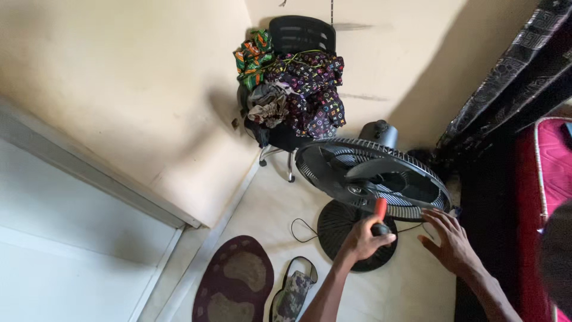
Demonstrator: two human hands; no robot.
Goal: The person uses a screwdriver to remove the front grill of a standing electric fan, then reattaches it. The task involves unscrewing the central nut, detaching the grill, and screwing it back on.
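The left hand point(363, 240) is gripping a screwdriver point(379, 216), its fingers closed on the handle, at the lower rim of the fan point(372, 177). The right hand point(451, 241) is resting open, fingers apart, beside that rim, over the floor point(268, 197).

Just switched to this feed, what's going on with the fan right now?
A person stands over a black standing fan in the corner of a room. The left hand grips a screwdriver with a red and black handle, held against the front grille near its lower edge. The right hand is open, fingers spread, resting at the grille's rim. The grille is on the fan. Behind it a chair is piled with clothes.
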